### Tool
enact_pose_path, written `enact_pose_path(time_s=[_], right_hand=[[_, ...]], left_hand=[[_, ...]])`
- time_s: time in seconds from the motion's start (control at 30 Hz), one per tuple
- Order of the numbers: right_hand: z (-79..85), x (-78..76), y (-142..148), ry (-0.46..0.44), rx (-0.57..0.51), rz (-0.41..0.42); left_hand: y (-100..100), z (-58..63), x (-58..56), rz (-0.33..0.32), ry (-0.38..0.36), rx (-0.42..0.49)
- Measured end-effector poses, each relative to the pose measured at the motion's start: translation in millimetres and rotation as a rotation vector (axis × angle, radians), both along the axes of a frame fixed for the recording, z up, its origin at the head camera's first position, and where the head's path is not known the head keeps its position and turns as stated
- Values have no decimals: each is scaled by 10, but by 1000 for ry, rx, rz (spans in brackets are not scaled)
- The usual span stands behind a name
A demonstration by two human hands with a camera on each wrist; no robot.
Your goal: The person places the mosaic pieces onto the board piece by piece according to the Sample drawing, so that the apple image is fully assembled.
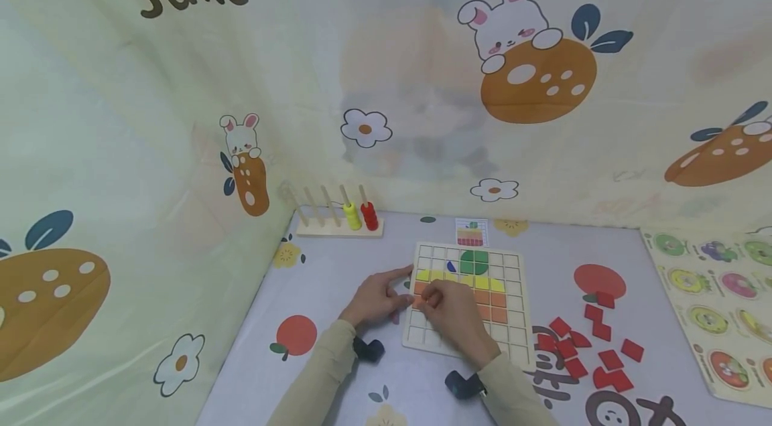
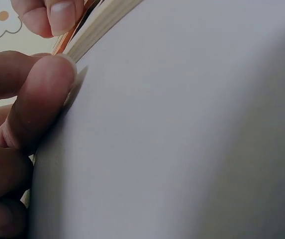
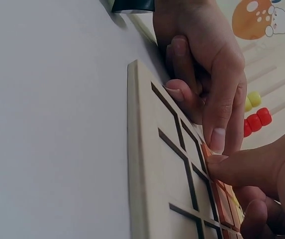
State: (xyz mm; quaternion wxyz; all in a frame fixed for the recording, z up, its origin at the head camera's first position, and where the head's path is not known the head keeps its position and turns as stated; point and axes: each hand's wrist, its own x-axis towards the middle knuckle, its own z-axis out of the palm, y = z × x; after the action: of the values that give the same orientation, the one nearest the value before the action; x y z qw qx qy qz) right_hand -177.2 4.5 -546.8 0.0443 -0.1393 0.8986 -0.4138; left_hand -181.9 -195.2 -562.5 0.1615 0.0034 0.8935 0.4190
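A wooden grid board [image 1: 515, 335] lies on the table, bearing a green leaf shape [image 1: 474, 262], a small blue piece [image 1: 451, 266], a yellow row [image 1: 494, 284] and orange square tiles [image 1: 498, 314]. My left hand [image 1: 376, 297] is at the board's left side, index finger stretched along the edge and thumb against it. Bent over the left end of the orange rows, my right hand [image 1: 455, 319] has thumb and fingertips pinched at an orange tile [image 3: 205, 148]. In the right wrist view, both thumbs meet there. The right hand hides part of the orange rows.
Several loose red pieces [image 1: 632, 349] lie right of the board. A small picture card [image 1: 471, 233] sits behind it. At the back left stands a peg rack [image 1: 322, 230] with yellow and red beads. A sheet of food pictures [image 1: 693, 309] is at the far right.
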Motion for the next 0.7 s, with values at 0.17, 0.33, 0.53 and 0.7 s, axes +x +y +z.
enact_pose_path(time_s=[0.17, 0.33, 0.53, 0.7], right_hand=[[2, -6, 1, 4, 9, -3], [0, -17, 0, 31, 46, 18], [-13, -9, 1, 78, 82, 40], [-24, -18, -7, 87, 98, 27]], left_hand=[[-6, 23, -1, -10, 7, -5], [-15, 14, -8, -16, 13, -11], [-13, -14, -18, -16, 13, -14], [-7, -13, -17, -13, 8, -14]])
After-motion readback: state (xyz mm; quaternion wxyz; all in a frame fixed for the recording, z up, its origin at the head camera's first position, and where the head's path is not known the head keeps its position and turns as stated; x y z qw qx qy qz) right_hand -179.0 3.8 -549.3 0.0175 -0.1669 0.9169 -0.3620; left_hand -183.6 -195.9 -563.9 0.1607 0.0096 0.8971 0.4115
